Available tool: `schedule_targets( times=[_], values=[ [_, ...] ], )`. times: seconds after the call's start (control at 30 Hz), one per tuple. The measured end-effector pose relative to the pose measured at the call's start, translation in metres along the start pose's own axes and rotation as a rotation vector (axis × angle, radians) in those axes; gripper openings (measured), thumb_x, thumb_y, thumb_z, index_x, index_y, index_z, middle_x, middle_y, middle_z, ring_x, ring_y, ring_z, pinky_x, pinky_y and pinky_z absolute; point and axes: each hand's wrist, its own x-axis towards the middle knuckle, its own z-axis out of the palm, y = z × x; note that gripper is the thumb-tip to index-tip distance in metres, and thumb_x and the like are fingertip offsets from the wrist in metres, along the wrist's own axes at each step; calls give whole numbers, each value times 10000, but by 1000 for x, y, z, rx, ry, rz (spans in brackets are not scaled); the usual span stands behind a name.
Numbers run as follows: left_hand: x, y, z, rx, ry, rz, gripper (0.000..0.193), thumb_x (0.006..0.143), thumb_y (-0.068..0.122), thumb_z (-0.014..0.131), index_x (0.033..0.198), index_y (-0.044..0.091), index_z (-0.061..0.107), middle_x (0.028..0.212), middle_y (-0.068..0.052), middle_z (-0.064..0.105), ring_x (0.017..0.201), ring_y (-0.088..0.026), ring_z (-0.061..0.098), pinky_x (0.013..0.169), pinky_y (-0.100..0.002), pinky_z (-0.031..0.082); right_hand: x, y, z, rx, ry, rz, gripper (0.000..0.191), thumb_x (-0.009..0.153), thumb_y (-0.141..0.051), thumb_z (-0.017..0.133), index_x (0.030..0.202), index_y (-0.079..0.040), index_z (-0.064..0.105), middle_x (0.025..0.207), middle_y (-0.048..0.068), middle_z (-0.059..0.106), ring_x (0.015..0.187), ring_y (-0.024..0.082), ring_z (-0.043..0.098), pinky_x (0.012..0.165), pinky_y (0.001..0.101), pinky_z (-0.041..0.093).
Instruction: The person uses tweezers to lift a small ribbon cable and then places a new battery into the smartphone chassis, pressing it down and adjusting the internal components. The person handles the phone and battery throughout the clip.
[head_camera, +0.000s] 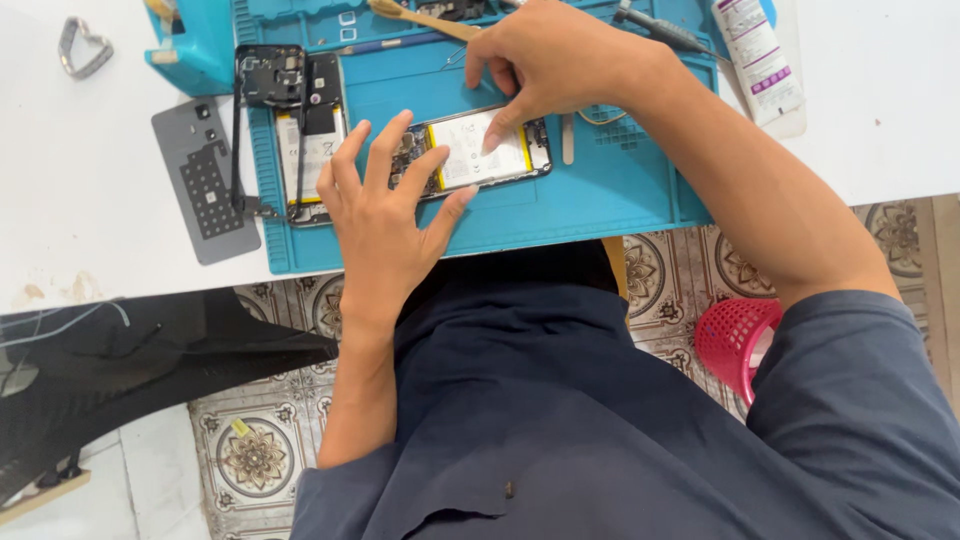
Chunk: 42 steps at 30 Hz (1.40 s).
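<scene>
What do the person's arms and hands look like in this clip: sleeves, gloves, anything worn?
Both hands are bare: no gloves, rings or watch visible on the left hand or the right hand. The forearms are uncovered too. Short dark navy sleeves of a plain shirt end about the elbows. Fingernails look short and unpainted.

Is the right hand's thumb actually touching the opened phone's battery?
Touching. The head view shows the right hand pressing its thumb tip onto the white battery of the opened phone.

Counting two hands, left hand (385, 205) and right hand (545, 60). Counting two opened phones, near phone (480, 152) and left phone (300, 130). Showing one blue mat (600, 190), one grey panel (205, 180), one white tube (760, 60), one pink basket (735, 340).
</scene>
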Motion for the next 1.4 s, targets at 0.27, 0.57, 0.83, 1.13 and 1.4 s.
schedule_targets(
  times=[0.27,0.57,0.83,1.13,1.4],
  values=[
    [-7,-1,11,2,73,-200,549,943,518,793,1299,119,671,1510,-131,476,1447,-352,373,1189,-547,228,-2,3,2,-16,-13,15,651,655,-415,960,1119,-19,731,726,53,645,607,203,620,525,347,473],
    [-4,2,12,82,46,-201,495,957,543,774,1274,166,724,1549,-165,444,1452,-386,310,1171,-580,201,-1,3,2,-37,-30,43,657,664,-445,949,1126,-30,737,729,53,651,593,207,621,505,354,469],
    [-5,-2,12,134,8,-121,502,988,538,763,1261,118,745,1553,-164,441,1446,-396,305,1162,-587,210,-1,-2,0,-45,-45,95,662,670,-457,940,1146,-48,730,740,52,648,601,214,627,508,356,475],
    [6,-1,14,245,-30,-6,650,1013,603,725,1206,-17,710,1536,-212,452,1423,-436,315,1122,-593,272,-1,-5,0,-42,-52,122,677,682,-468,936,1155,-39,710,754,54,648,600,210,627,493,353,473],
    [7,10,25,181,54,-132,600,988,578,768,1201,25,671,1452,-151,501,1383,-377,395,1149,-558,300,-1,-4,-2,-46,-45,66,658,692,-447,936,1149,-29,713,742,60,646,582,205,614,489,349,466]
  ],
)
